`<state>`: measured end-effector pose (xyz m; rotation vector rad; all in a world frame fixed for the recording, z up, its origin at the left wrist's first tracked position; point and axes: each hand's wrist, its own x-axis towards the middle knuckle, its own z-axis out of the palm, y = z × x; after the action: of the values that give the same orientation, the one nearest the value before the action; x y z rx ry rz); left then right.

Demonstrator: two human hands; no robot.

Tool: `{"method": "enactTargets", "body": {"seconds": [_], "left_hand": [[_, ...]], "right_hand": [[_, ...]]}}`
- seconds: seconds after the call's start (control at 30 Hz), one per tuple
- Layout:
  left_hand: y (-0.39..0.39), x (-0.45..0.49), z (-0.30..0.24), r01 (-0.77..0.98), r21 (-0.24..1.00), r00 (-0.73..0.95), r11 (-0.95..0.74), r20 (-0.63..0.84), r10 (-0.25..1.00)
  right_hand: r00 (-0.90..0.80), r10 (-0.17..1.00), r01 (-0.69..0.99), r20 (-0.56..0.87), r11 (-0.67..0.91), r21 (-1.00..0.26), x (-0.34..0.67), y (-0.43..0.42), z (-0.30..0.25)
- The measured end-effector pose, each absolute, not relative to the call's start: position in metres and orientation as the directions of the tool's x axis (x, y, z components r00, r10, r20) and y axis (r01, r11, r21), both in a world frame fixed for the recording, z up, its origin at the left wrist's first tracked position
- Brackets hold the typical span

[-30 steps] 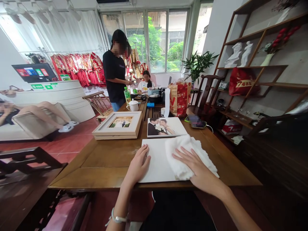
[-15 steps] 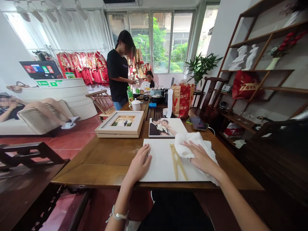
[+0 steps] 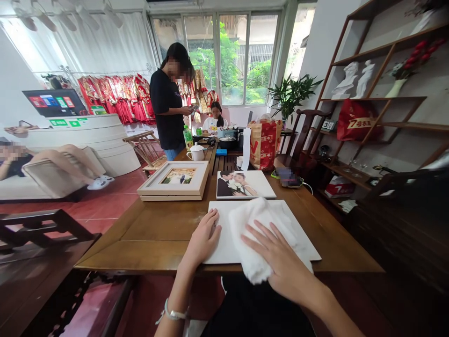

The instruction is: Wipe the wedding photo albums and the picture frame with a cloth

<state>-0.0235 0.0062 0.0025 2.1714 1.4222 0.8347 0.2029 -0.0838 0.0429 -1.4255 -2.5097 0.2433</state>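
A white rectangular board [image 3: 224,243] lies flat near the front edge of the wooden table. My left hand [image 3: 204,236] rests on its left edge, fingers stretched out, holding nothing. On the board's middle and right, a bunched white cloth [image 3: 249,220] sits under my right hand [image 3: 277,252]. That hand presses flat on the cloth with its fingers spread. The cloth's near end hangs past the board's front edge. A flat, pale-yellow two-legged piece seen earlier on the board is hidden now beneath the cloth.
Beyond the board lie a wedding photo panel [image 3: 245,184] and, left, stacked picture frames [image 3: 173,180]. Further back stand a lidded white cup [image 3: 196,152], a green bottle [image 3: 188,138] and a red-and-tan bag [image 3: 264,145]. A phone [image 3: 289,178] lies at right. Other people are across the room.
My right hand has slid the white cloth left and toward me, across the yellow piece, uncovering the board's right corner. My left hand stays in place.
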Motion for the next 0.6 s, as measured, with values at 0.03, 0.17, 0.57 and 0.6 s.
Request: {"method": "enactTargets", "body": {"seconds": [0.03, 0.17, 0.57, 0.6], "left_hand": [[0.006, -0.023, 0.002, 0.674, 0.626, 0.298, -0.393, 0.256, 0.92], [0.006, -0.023, 0.002, 0.682, 0.618, 0.294, -0.391, 0.258, 0.92], [0.007, -0.024, 0.003, 0.664, 0.634, 0.298, -0.396, 0.262, 0.918], [0.007, -0.024, 0.003, 0.66, 0.636, 0.298, -0.398, 0.264, 0.917]], "right_hand": [[-0.51, 0.852, 0.807, 0.116, 0.521, -0.278, 0.205, -0.097, 0.044], [-0.554, 0.83, 0.749, 0.058, 0.528, -0.4, 0.219, -0.119, 0.051], [-0.204, 0.977, 0.913, 0.055, 0.211, -0.35, 0.177, -0.012, 0.062], [-0.196, 0.978, 0.917, 0.069, 0.208, -0.342, 0.169, -0.011, 0.061]]}}
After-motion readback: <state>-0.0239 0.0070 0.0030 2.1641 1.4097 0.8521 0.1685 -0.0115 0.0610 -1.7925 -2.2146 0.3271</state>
